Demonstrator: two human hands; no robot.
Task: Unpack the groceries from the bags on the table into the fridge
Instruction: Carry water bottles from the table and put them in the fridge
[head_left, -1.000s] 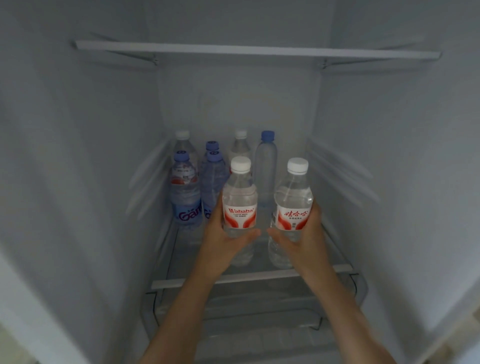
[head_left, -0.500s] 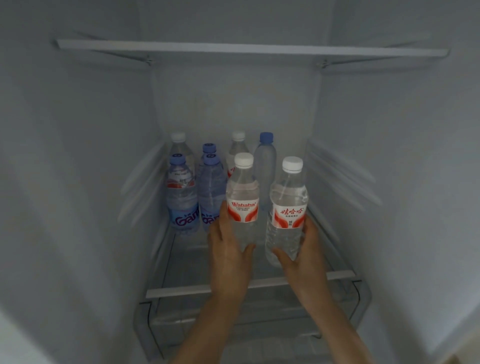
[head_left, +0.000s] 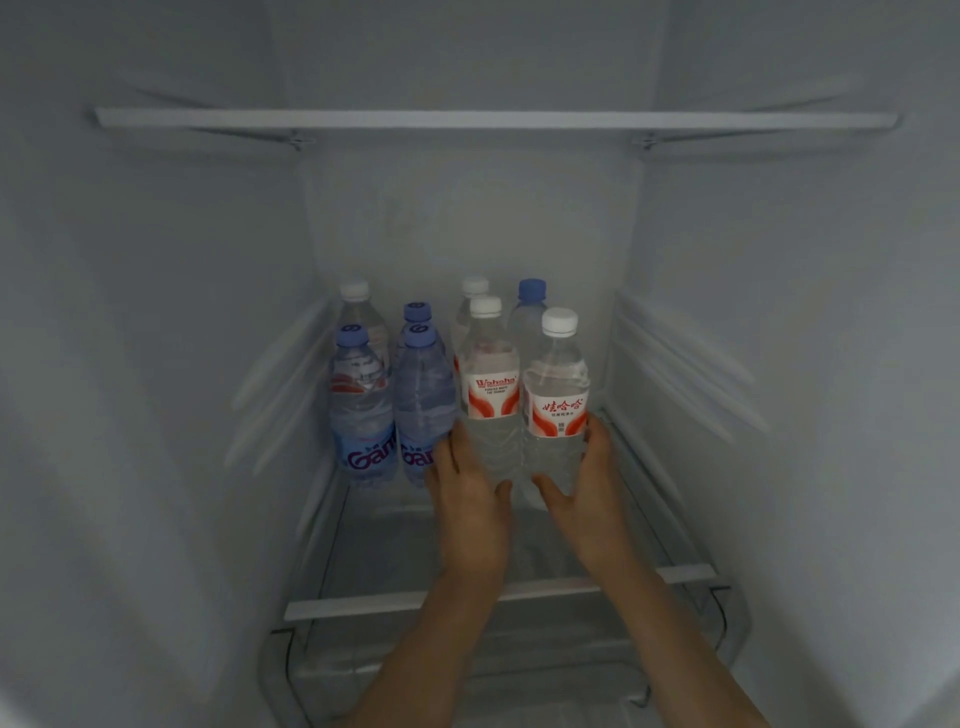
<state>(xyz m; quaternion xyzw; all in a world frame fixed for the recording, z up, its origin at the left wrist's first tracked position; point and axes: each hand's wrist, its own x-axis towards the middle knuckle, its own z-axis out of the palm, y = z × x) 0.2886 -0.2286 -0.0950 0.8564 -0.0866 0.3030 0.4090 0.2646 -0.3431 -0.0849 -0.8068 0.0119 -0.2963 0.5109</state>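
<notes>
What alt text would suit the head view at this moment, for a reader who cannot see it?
Inside an open fridge, the left hand and right hand each grip a white-capped water bottle, the left bottle and right bottle, upright over the glass shelf. Six more bottles stand behind and to the left.

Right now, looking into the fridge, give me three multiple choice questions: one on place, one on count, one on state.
1. Where do the bottles stand?
A. glass shelf
B. top shelf
C. drawer

2. How many blue caps show?
A. one
B. four
C. seven

3. What is the right hand doing?
A. hanging free
B. gripping the Chinese-label bottle
C. pulling the drawer

Answers: A, their bases sit on the glass; B, four blue caps among eight bottles; B, its fingers curl round the bottle's base, as the left hand grips the Wahaha bottle.
</notes>
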